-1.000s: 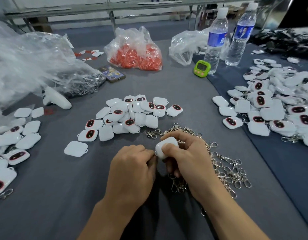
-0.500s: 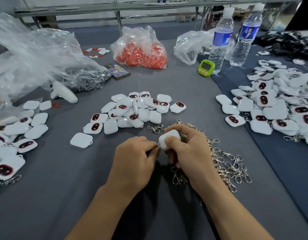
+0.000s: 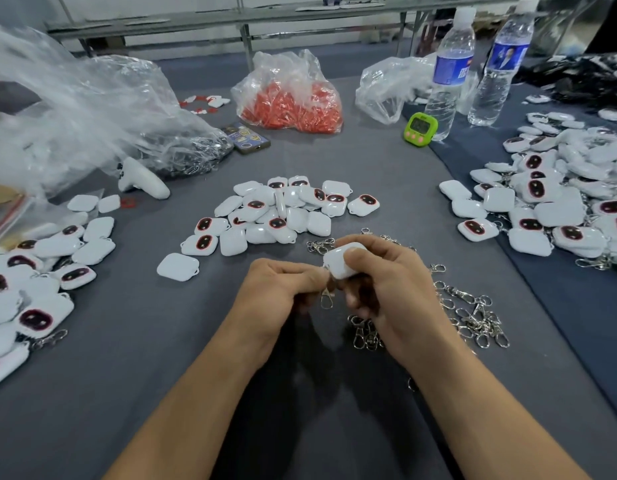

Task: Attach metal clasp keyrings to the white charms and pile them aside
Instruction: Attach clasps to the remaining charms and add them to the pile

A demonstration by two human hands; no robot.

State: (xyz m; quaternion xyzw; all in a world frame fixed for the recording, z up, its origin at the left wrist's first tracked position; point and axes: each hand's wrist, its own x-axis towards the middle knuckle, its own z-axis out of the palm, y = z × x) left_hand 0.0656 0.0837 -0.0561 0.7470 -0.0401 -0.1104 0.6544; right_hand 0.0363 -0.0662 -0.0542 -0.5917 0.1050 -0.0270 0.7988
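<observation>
My right hand (image 3: 386, 285) grips a white charm (image 3: 338, 263) between thumb and fingers, just above the grey table. My left hand (image 3: 282, 292) pinches a metal clasp keyring (image 3: 326, 299) at the charm's left corner; the clasp hangs down between both hands. Loose clasp keyrings (image 3: 473, 317) lie in a heap under and right of my right hand. A pile of white charms (image 3: 279, 216) without clasps sits just beyond my hands. Charms with clasps lie piled at the right (image 3: 559, 202) and at the left edge (image 3: 33, 271).
Two water bottles (image 3: 449, 71) and a green timer (image 3: 420, 129) stand at the back right. A bag of orange parts (image 3: 289, 98), a phone (image 3: 246, 137), clear plastic bags (image 3: 75, 116) and a white controller (image 3: 142, 180) lie behind and to the left.
Both hands have stayed together at the charm. The clasp now hangs visibly between them. The view has shifted slightly.
</observation>
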